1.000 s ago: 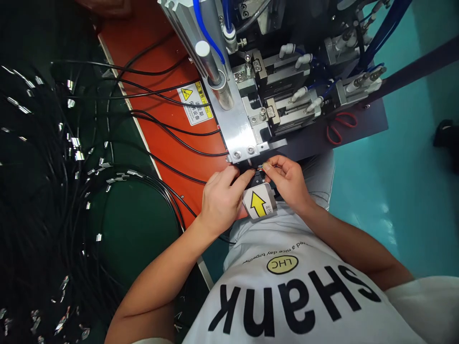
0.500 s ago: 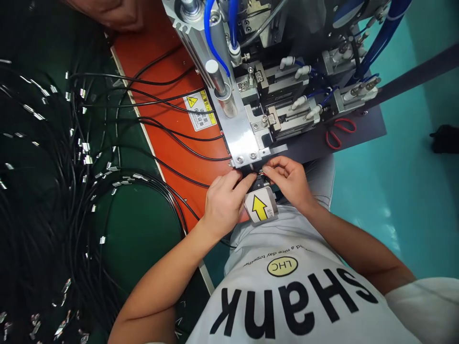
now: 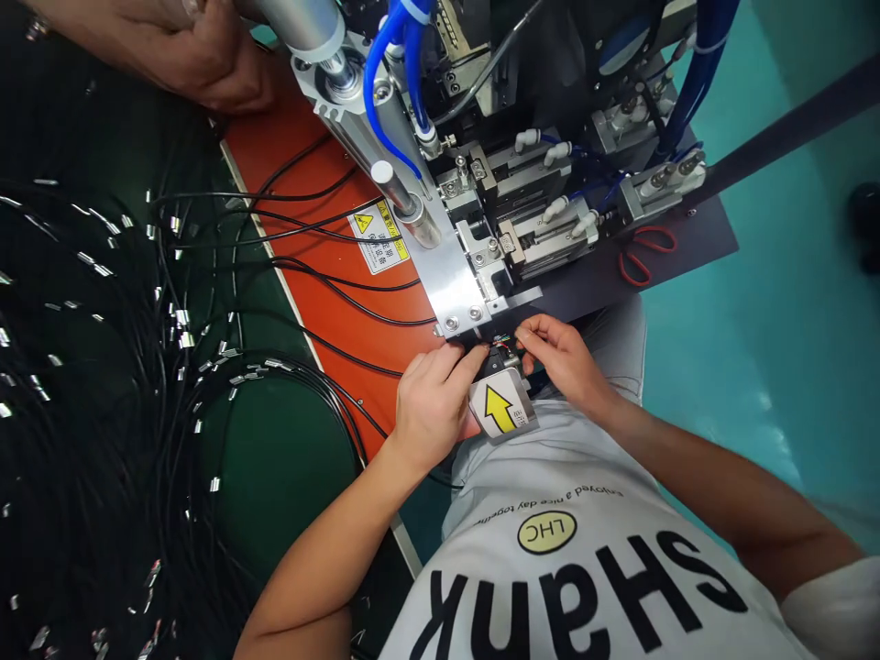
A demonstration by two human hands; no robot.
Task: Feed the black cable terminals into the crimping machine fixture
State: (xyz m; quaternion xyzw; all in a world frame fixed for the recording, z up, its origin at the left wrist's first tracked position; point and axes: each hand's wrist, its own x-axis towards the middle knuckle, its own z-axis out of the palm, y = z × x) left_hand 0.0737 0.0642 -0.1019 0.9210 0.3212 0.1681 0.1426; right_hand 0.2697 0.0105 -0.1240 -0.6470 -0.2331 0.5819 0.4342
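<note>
My left hand [image 3: 433, 399] and my right hand [image 3: 560, 353] meet at the front of a metal machine [image 3: 474, 247], just below its aluminium plate. Both pinch the end of a thin black cable with small coloured wires [image 3: 501, 345] held at a black fixture. Fingers of both hands are curled and pressed together. Under the hands sits a white tab with a yellow arrow [image 3: 501, 410].
Black cables [image 3: 330, 275] cross an orange mat [image 3: 323, 302]. A heap of black cables with metal ends [image 3: 103, 367] lies on the green surface at left. Red scissors [image 3: 643, 252] rest on the machine base. Another person's hand [image 3: 199, 55] is at top left.
The view has shifted, so the machine and hands sit slightly lower and the other person's hand shows more. My right hand has drawn a little to the right; the pinch at the fixture holds.
</note>
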